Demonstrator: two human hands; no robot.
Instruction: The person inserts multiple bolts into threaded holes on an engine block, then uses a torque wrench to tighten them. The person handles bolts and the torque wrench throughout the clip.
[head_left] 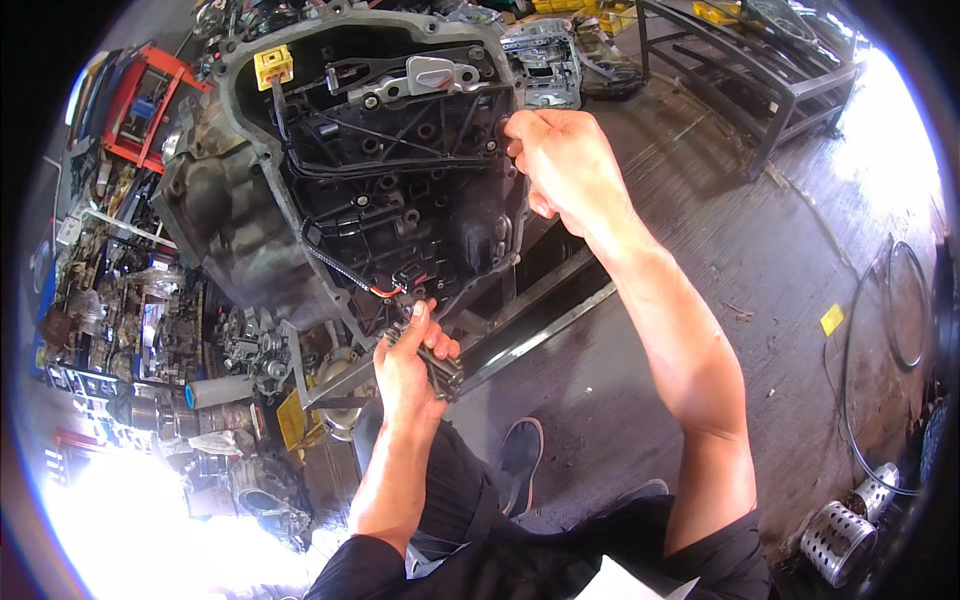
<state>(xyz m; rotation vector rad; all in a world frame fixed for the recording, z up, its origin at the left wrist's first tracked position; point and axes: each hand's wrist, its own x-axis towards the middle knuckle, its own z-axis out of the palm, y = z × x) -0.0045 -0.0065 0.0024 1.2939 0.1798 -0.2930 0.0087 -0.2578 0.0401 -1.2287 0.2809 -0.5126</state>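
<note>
Head view, from left to right: at the far side a red metal frame stands near many metal parts, which lie closely together. Beside them is the large grey casing, with its open side toward the person. A yellow connector sits at its upper left corner. Just under the lower end of the casing, the left hand has its fingers closed around a bunch of slim metal bolts — the thumb is pointing up. The right hand is at the right rim of the casing, its fingers bent and close together; whether they are pinching something, I cannot tell. More to the right stands a dark metal rack, and on the floor lie a black hose and two perforated metal cylinders — both near the lower corner.
</note>
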